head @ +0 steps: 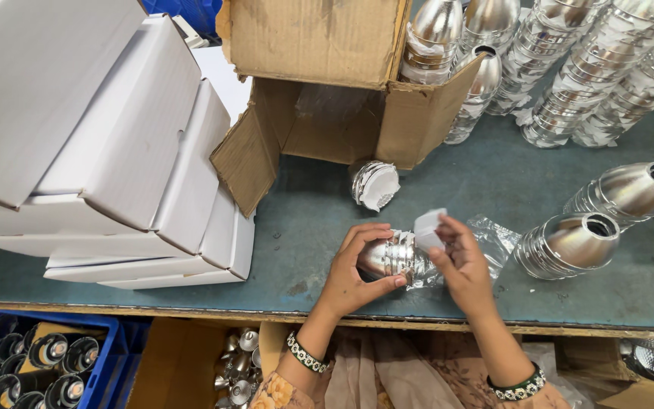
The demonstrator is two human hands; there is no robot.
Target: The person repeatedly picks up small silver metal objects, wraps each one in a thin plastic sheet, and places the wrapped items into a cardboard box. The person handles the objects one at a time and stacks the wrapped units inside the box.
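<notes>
Left hand [353,269] is gripping a shiny silver cup [387,256]; right hand [459,261] fingers are pinching a white piece [427,229] over the teal surface [304,227], beside a cardboard box [327,83].

A stack of flat white cardboard boxes [107,151] lies at the left of the table [493,189], fanned out and overlapping. Beside it, at top centre, a brown corrugated carton [327,83] lies on its side with its flaps open toward the near edge. A crumpled clear plastic bag [486,238] lies just beside the right hand [459,265]. Below the table edge at left stands a blue plastic crate [111,356].
</notes>
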